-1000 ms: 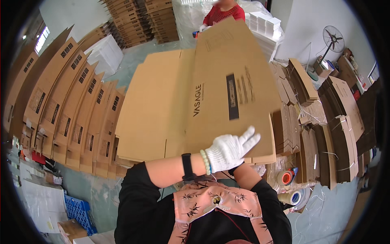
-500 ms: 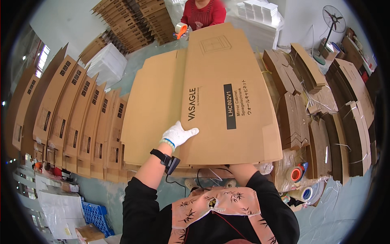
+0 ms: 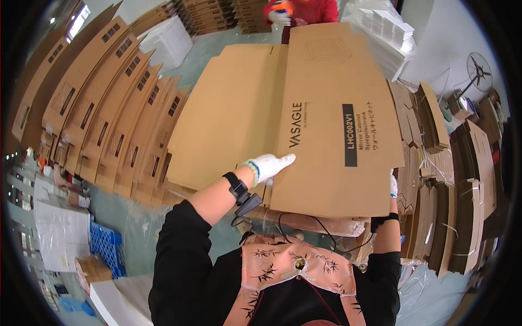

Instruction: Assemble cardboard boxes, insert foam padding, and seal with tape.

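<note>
A flat brown cardboard carton (image 3: 321, 187), printed in black, lies across the middle in front of me. My left hand (image 3: 266, 168), in a white knit glove, is closed on its left edge, with the thumb on top and the other fingers down at the edge. My right hand (image 3: 393, 185), gloved too, is at the carton's right edge near the front corner; its fingers are mostly hidden behind the board. A plain brown cardboard sheet (image 3: 228, 103) lies to the left, beneath the carton's level.
A row of upright folded cartons (image 3: 89, 114) stands at the left. Bundles of strapped cardboard (image 3: 435, 217) fill the right side, with a standing fan (image 3: 478, 73) behind. Across the table a person in red (image 3: 315, 12) holds something orange. A blue plastic pallet (image 3: 106, 244) lies lower left.
My right hand has come from under the near edge to the carton's right edge. The carton has shifted right against the sheet below, and my left hand now grips its left edge.
</note>
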The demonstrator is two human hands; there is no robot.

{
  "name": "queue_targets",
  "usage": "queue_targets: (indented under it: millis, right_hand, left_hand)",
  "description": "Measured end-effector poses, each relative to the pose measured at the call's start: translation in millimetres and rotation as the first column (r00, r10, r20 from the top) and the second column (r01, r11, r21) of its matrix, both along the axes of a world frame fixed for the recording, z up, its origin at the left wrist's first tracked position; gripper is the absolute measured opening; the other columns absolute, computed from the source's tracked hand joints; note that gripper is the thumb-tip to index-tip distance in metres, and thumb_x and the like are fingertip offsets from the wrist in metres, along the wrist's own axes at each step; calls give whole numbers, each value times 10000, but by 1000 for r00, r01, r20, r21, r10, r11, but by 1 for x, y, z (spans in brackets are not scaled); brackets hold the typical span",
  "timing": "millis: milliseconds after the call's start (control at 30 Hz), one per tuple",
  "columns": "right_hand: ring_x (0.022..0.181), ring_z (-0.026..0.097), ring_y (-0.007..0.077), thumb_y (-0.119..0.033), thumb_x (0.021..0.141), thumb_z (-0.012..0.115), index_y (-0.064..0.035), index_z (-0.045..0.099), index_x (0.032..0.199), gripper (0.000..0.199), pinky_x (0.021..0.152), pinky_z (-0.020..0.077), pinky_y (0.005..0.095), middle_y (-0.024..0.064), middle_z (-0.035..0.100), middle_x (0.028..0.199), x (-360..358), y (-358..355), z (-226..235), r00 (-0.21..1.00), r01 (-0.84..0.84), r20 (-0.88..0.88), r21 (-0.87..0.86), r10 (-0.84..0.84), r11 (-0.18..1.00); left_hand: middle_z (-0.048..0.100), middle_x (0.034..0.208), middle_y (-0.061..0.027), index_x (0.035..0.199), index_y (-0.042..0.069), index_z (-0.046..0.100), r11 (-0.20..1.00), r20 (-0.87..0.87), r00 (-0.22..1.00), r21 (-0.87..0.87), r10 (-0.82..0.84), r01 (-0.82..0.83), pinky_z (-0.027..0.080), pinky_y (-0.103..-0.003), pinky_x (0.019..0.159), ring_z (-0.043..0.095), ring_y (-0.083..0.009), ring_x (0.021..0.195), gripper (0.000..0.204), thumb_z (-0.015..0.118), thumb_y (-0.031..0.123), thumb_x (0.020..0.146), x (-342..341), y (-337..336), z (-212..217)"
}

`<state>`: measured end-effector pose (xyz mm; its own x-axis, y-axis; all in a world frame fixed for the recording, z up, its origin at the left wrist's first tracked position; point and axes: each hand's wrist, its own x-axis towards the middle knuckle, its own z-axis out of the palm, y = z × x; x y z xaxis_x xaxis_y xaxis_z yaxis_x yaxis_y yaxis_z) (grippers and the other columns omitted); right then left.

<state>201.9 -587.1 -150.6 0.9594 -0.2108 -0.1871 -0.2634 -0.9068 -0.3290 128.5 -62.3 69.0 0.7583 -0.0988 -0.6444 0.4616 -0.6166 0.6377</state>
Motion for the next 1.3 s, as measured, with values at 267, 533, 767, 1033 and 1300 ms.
queue_targets:
  millis: [267,533,767,1033,1300]
  right_hand:
    - [810,674,444,-271,886,612,19,393,1384,617,659,553,507,284,674,874,-16,92,116,979,-84,153,-284,131,955]
    - [1086,635,393,-251,790,767,-130,287,1500,866,877,530,439,235,645,1180,-66,125,205,952,-245,231,173,203,954]
    - [1083,571,154,-154,961,607,-58,281,1503,640,916,502,316,101,571,1279,-59,163,174,989,-14,68,927,-131,375]
    - [1158,605,252,-272,1028,431,-78,368,1468,485,1000,473,341,112,592,1326,-58,187,29,961,-124,178,961,-212,246]
    - [976,662,345,-349,945,558,-51,520,1294,460,857,539,394,153,665,1164,-39,209,107,951,-76,250,760,-182,646]
  left_hand:
    - [652,1174,-261,1214,-107,607,994,10,994,24,109,-109,490,-392,917,637,-339,1068,904,456,722,885,-8,15,3]
    - [599,1255,-301,1220,-142,580,980,73,978,-51,196,-192,424,-375,1029,563,-353,1218,919,510,704,869,-2,20,-27]
    - [667,1156,-135,1203,-67,591,610,-267,836,-582,480,-537,545,-334,857,649,-207,1040,550,705,381,906,1,27,-46]
    - [641,1230,-161,1343,-37,510,900,140,893,-157,428,-407,500,-428,963,623,-264,1117,663,563,500,959,8,36,-52]
    - [332,1496,-316,1489,-27,290,530,445,636,845,-630,-67,283,-528,1136,354,-461,1365,673,452,382,981,21,-2,-21]
